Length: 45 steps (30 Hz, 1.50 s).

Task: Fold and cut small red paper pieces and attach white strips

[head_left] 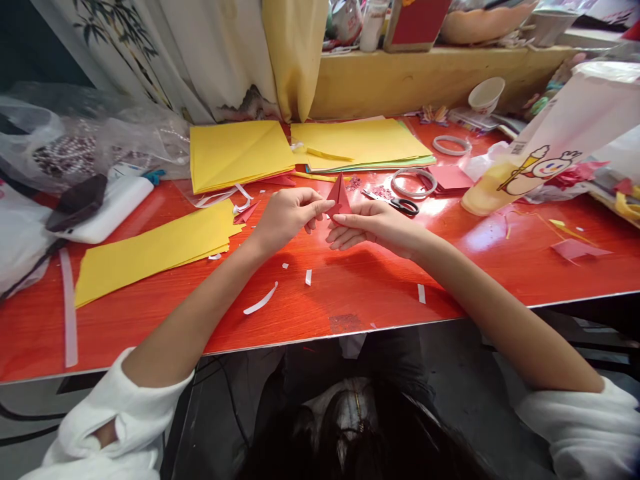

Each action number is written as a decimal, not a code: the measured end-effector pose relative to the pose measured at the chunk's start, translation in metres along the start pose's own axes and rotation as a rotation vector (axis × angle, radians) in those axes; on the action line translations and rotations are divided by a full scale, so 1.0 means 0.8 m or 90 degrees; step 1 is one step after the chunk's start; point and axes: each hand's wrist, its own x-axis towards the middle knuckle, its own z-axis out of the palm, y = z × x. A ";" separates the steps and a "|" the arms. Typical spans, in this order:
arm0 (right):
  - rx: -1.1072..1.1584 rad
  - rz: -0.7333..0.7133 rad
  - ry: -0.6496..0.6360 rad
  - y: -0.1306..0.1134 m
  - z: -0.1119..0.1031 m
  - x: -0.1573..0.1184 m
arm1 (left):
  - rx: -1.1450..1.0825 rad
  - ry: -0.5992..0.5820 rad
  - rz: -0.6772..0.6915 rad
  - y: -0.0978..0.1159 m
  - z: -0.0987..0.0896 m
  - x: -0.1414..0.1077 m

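A small piece of folded red paper [339,193] with a pointed top is held up between my two hands over the red table. My left hand [293,212] pinches its left edge between thumb and fingers. From the lower right, my right hand [373,225] grips the base of the paper, thumb on top and the other fingers curled beneath. Just beyond my right hand lies a pair of scissors [404,207] with black handles. Small white paper scraps [309,277] are scattered on the tabletop below my hands.
Yellow paper stacks [240,153] lie at the back, and torn-edged yellow sheets [155,250] at the left. Tape rolls [414,183] and red paper squares [451,179] are behind the scissors. A tall drink cup [545,147] stands tilted in view at right. Plastic bags [100,143] fill the far left.
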 end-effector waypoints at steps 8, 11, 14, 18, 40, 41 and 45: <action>-0.033 -0.018 0.023 0.000 -0.005 0.001 | -0.068 0.006 -0.028 -0.001 -0.001 0.003; -0.057 -0.048 0.048 0.001 -0.004 0.001 | -0.027 -0.006 -0.023 0.001 -0.002 0.001; -0.102 -0.115 0.096 0.000 -0.001 0.000 | 0.031 -0.015 -0.010 0.002 -0.001 -0.001; -0.136 -0.176 0.095 -0.002 0.002 -0.001 | 0.024 -0.018 -0.007 0.000 0.001 0.000; -0.123 -0.130 0.101 -0.006 0.004 -0.003 | -0.061 -0.052 0.100 -0.008 0.006 -0.001; -0.125 -0.134 0.107 -0.006 0.004 -0.003 | -0.078 -0.052 0.099 -0.009 0.007 0.000; -0.114 -0.136 0.118 -0.003 0.003 -0.002 | -0.111 -0.047 0.090 -0.011 0.008 0.000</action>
